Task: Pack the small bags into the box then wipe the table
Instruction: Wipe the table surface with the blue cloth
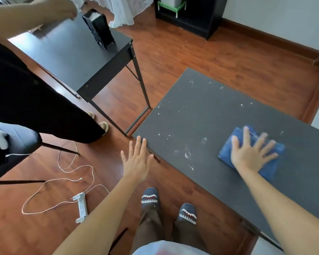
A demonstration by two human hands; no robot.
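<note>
A dark grey table [219,115] fills the right half of the view, speckled with white marks and faint rings. My right hand [250,153] lies flat with fingers spread on a folded blue cloth [228,148] near the table's right side. My left hand [136,159] hovers open, fingers extended, beside the table's left front corner, holding nothing. A black box [99,27] with white contents showing at its top stands on a second black table [72,57] at the upper left. No small bags are visible.
Another person in black stands at the left, a hand [63,8] near the box. A white power strip [81,207] and looping cable [66,173] lie on the wooden floor. A chair [17,140] stands at the far left. A black shelf [188,13] sits at the back.
</note>
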